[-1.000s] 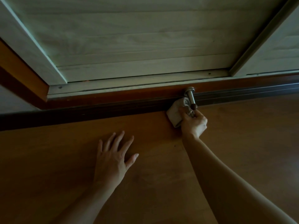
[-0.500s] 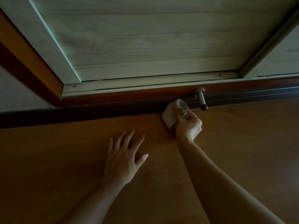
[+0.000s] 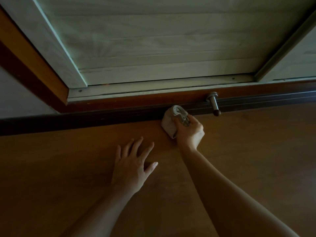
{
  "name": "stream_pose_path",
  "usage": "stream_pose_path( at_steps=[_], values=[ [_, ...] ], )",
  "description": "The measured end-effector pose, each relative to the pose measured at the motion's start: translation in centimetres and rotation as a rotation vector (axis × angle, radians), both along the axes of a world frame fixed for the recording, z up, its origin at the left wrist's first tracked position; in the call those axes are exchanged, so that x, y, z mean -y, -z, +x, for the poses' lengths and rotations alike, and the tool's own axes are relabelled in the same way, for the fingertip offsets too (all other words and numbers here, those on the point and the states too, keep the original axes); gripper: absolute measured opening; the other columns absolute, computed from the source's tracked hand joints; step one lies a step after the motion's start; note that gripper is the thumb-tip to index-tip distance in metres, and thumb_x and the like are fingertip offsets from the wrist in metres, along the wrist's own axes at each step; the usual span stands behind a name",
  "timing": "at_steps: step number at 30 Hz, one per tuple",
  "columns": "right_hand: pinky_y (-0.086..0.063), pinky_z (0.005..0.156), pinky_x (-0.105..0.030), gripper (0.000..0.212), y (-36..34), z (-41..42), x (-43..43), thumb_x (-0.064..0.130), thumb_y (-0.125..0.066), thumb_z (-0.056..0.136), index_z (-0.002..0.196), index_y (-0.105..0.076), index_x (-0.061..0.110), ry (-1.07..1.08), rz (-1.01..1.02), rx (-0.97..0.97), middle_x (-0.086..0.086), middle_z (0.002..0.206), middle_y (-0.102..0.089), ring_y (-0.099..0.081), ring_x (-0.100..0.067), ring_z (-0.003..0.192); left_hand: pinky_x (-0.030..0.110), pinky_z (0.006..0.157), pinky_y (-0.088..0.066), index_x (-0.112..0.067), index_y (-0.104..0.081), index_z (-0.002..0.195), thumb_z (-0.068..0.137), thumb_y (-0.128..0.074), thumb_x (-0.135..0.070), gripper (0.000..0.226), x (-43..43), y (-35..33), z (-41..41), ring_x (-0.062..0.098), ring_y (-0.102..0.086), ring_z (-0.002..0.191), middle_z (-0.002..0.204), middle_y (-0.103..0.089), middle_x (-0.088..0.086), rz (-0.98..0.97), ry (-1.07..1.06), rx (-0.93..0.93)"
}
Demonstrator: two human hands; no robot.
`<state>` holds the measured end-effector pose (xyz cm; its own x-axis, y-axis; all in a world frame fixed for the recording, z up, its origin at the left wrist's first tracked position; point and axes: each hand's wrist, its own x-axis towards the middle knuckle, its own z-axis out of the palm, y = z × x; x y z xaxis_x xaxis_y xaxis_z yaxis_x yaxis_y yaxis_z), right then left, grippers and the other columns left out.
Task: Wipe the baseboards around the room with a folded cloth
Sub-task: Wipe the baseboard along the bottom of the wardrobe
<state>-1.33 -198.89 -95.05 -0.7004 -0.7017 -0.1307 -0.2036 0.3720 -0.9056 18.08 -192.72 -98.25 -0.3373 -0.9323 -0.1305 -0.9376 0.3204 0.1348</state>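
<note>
A dark brown baseboard (image 3: 89, 118) runs across the view where the wooden floor meets the wall. My right hand (image 3: 190, 131) grips a folded pale cloth (image 3: 170, 121) and holds it against the baseboard, just left of a metal door stopper (image 3: 213, 103). My left hand (image 3: 132, 165) rests flat on the floor with its fingers spread, below and to the left of the cloth.
The door stopper sticks out from the baseboard with a dark rubber tip. Above the baseboard stand pale wood-grain sliding panels (image 3: 153, 40) in a light frame, with an orange-brown trim (image 3: 34, 59) at the left. Brown wooden floor (image 3: 256, 151) fills the lower view.
My right hand has slid the cloth leftward along the baseboard, away from the door stopper it was touching. My left hand has stayed flat on the floor.
</note>
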Motion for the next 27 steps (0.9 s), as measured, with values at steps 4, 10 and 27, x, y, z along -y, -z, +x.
stream_pose_path(
  at_steps=[4, 10, 27],
  values=[
    [-0.059, 0.083, -0.038, 0.040, -0.4, -4.3, -0.4, 0.043, -0.082, 0.077, 0.112, -0.073, 0.025, 0.104, 0.003, 0.033, 0.005, 0.098, -0.072, -0.067, -0.014, 0.094, 0.061, 0.117, -0.026, -0.045, -0.033, 0.153, 0.091, -0.014, -0.078, 0.073, 0.0, 0.0, -0.1, 0.030, -0.030, 0.149, 0.163, -0.032, 0.000, 0.027, -0.008, 0.008],
    [-0.059, 0.079, -0.034, 0.033, -1.2, -10.0, -0.7, 0.040, -0.081, 0.077, 0.107, -0.074, 0.028, 0.208, 0.012, 0.013, 0.006, 0.096, -0.072, -0.067, -0.013, 0.093, 0.057, 0.122, -0.010, -0.049, -0.021, 0.155, 0.090, -0.008, -0.080, 0.074, 0.0, -0.9, -0.5, 0.027, -0.015, 0.154, 0.168, -0.014, -0.004, 0.068, -0.035, 0.025],
    [-0.057, 0.069, -0.031, 0.024, -7.6, -24.1, 0.4, 0.035, -0.075, 0.085, 0.104, -0.064, 0.024, -0.559, 0.322, -0.322, 0.006, 0.091, -0.068, -0.066, -0.010, 0.082, 0.067, 0.117, 0.002, -0.055, 0.017, 0.148, 0.084, -0.029, -0.087, 0.086, -1.5, -2.2, -17.1, 0.025, 0.018, 0.154, 0.163, 0.031, -0.007, 0.238, -0.072, -0.001]
  ],
)
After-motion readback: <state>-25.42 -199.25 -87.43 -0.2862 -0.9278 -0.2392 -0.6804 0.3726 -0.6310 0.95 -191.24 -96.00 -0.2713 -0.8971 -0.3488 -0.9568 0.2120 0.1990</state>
